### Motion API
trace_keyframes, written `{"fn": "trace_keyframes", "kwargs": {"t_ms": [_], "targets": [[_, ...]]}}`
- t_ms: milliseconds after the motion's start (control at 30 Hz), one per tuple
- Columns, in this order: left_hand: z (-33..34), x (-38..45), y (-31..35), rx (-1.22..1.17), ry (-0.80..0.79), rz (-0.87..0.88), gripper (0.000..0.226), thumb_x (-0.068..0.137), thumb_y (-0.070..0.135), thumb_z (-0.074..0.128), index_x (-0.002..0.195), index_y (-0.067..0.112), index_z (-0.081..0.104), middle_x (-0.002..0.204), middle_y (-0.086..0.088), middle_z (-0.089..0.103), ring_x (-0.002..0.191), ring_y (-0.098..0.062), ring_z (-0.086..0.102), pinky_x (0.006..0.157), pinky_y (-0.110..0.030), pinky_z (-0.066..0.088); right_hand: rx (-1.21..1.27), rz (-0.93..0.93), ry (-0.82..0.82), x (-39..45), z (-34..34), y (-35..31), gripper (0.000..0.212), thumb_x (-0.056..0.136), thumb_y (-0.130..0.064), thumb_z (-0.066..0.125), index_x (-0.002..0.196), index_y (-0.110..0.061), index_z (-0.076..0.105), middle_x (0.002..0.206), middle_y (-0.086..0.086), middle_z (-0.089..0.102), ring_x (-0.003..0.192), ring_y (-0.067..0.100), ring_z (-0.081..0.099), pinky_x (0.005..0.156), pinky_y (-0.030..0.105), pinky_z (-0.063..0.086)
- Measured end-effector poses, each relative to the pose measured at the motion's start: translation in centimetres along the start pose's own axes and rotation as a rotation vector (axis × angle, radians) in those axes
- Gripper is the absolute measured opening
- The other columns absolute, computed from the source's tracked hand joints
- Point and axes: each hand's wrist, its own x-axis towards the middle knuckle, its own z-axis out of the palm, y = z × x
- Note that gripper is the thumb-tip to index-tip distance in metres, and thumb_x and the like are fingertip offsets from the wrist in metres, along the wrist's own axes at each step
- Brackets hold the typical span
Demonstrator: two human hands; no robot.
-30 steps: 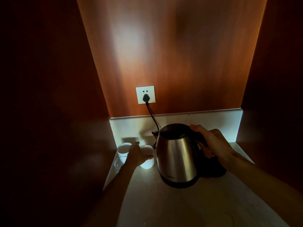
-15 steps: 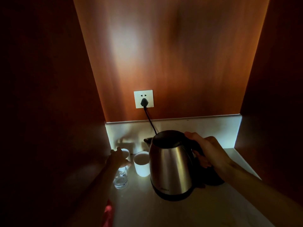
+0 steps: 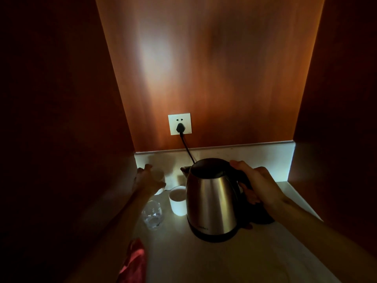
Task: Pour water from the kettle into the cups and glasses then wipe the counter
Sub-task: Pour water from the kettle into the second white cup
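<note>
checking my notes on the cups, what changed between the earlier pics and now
The left hand let go of the white cup beside the kettle, left it standing upright, and moved back-left onto the rear white cup in the corner. The right hand kept its grip on the kettle handle; kettle, glass, plug and red cloth look unmoved.

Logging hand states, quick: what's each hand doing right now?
Left hand: closed around the far white cup.
Right hand: closed on the kettle handle.
</note>
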Motion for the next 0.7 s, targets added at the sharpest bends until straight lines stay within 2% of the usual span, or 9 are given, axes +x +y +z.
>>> {"fn": "trace_keyframes", "kwargs": {"t_ms": [67, 133, 167, 300, 467, 533, 600, 633, 700], "targets": [[-1.1, -0.9, 0.7, 0.027, 0.004, 0.060, 0.078, 0.064, 0.056, 0.078, 0.130, 0.022, 0.055, 0.133, -0.005, 0.055, 0.115, -0.027, 0.058, 0.088, -0.030, 0.051, 0.011, 0.000, 0.017, -0.7, 0.1, -0.3, 0.060, 0.086, -0.053, 0.071, 0.050, -0.013, 0.044, 0.049, 0.008, 0.033, 0.039, 0.019, 0.026, 0.046, 0.030, 0.021], [-2.2, -2.5, 1.3, -0.002, 0.007, 0.091, 0.080, 0.067, 0.048, 0.083, 0.134, 0.020, 0.051, 0.129, -0.007, 0.056, 0.117, -0.029, 0.057, 0.094, -0.036, 0.050, 0.013, -0.004, 0.035, -1.7, 0.0, -0.6, 0.061, 0.086, -0.053, 0.071, 0.049, -0.014, 0.044, 0.048, 0.008, 0.033, 0.039, 0.019, 0.026, 0.046, 0.030, 0.021], [-2.5, -3.4, 1.7, -0.016, 0.008, 0.103, 0.080, 0.068, 0.044, 0.085, 0.136, 0.020, 0.049, 0.128, -0.008, 0.056, 0.118, -0.029, 0.056, 0.094, -0.036, 0.049, 0.007, -0.007, 0.042, -2.3, -0.1, -0.8, 0.062, 0.086, -0.053, 0.071, 0.046, -0.015, 0.044, 0.047, 0.007, 0.033, 0.038, 0.019, 0.027, 0.046, 0.030, 0.021], [-2.7, -7.5, 2.8, -0.020, -0.053, 0.158, 0.092, 0.058, 0.061, 0.084, 0.136, 0.030, 0.048, 0.130, -0.001, 0.056, 0.120, -0.023, 0.057, 0.091, -0.032, 0.047, 0.001, -0.009, 0.056, -5.1, -0.4, -1.3, 0.063, 0.088, -0.051, 0.071, 0.041, -0.017, 0.044, 0.044, 0.006, 0.034, 0.037, 0.019, 0.027, 0.046, 0.031, 0.021], [-1.4, -14.0, 3.4, -0.027, -0.119, 0.203, 0.074, 0.068, 0.047, 0.086, 0.131, 0.022, 0.057, 0.129, -0.002, 0.060, 0.119, -0.025, 0.058, 0.096, -0.034, 0.050, -0.041, -0.005, 0.080, -9.2, -1.6, -0.8, 0.063, 0.088, -0.052, 0.070, 0.044, -0.013, 0.048, 0.041, 0.006, 0.036, 0.036, 0.020, 0.029, 0.048, 0.031, 0.023], [-0.7, -16.4, 3.1, -0.044, -0.123, 0.218, 0.064, 0.069, 0.042, 0.086, 0.124, 0.020, 0.061, 0.122, 0.003, 0.064, 0.112, -0.019, 0.060, 0.090, -0.028, 0.048, -0.058, 0.000, 0.097, -11.0, -2.1, -0.5, 0.063, 0.088, -0.053, 0.070, 0.045, -0.012, 0.048, 0.040, 0.006, 0.036, 0.035, 0.020, 0.029, 0.048, 0.030, 0.025], [0.1, -18.6, 2.5, -0.124, -0.167, 0.190, 0.065, 0.068, 0.032, 0.088, 0.126, 0.019, 0.061, 0.119, 0.003, 0.065, 0.110, -0.017, 0.062, 0.084, -0.023, 0.043, -0.069, 0.007, 0.108, -12.6, -2.5, -0.2, 0.063, 0.088, -0.052, 0.069, 0.046, -0.011, 0.049, 0.039, 0.005, 0.036, 0.034, 0.019, 0.029, 0.048, 0.030, 0.026], [0.5, -19.8, 2.2, -0.145, -0.182, 0.193, 0.069, 0.066, 0.033, 0.089, 0.127, 0.019, 0.061, 0.120, 0.001, 0.065, 0.112, -0.019, 0.063, 0.083, -0.023, 0.045, -0.073, 0.006, 0.110, -13.4, -2.7, 0.0, 0.063, 0.089, -0.051, 0.069, 0.045, -0.011, 0.049, 0.039, 0.004, 0.036, 0.035, 0.018, 0.029, 0.048, 0.031, 0.025], [1.3, -22.0, 1.6, -0.126, -0.211, 0.199, 0.084, 0.052, 0.052, 0.084, 0.127, 0.023, 0.059, 0.122, -0.002, 0.065, 0.113, -0.022, 0.066, 0.086, -0.028, 0.053, -0.077, 0.005, 0.112, -14.7, -3.0, 0.6, 0.063, 0.091, -0.050, 0.068, 0.044, -0.013, 0.049, 0.038, 0.003, 0.037, 0.036, 0.018, 0.029, 0.050, 0.032, 0.024]]}}
